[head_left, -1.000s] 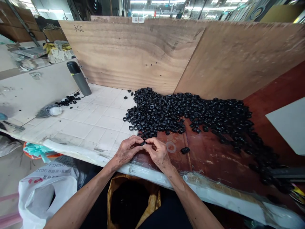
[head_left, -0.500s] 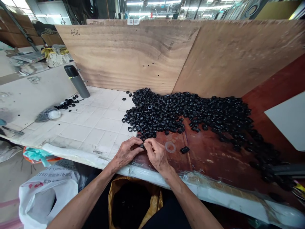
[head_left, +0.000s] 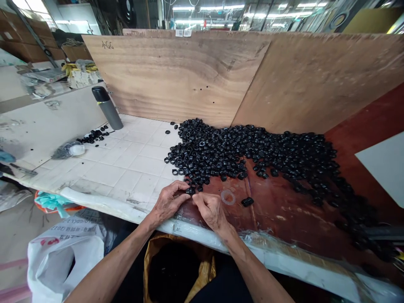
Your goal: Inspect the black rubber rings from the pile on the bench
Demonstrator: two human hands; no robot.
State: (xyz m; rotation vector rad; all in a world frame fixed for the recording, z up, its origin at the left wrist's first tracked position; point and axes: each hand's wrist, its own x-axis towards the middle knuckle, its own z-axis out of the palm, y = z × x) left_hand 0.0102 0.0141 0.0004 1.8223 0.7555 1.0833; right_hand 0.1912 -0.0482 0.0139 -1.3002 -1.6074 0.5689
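Observation:
My left hand (head_left: pixel 171 200) pinches a small black plastic ring (head_left: pixel 190 191) between thumb and forefinger at the near edge of the pile. Just to its right, my right hand (head_left: pixel 211 209) is closed, its thumb and forefinger pressed together beside that ring; whatever it may hold is hidden. Beyond both hands spreads a large heap of black plastic rings (head_left: pixel 217 147), running along the board and down the right side. A few loose ones lie close to my fingertips. To the right of my right hand are a clear ring (head_left: pixel 227 197) and a black piece (head_left: pixel 247 202).
A wooden board (head_left: pixel 176 75) stands behind the heap. Towards the left are a grey bottle (head_left: pixel 110 111), a small plastic bag (head_left: pixel 67 150) and scattered black bits (head_left: pixel 94 136). Below the table edge (head_left: pixel 202 236), an open yellow sack (head_left: pixel 148 261) and a white sack (head_left: pixel 63 256) stand.
My right hand's fingers have drawn slightly away from the left's and curled in. The ring in my left hand shows more now. The whole view has shifted slightly.

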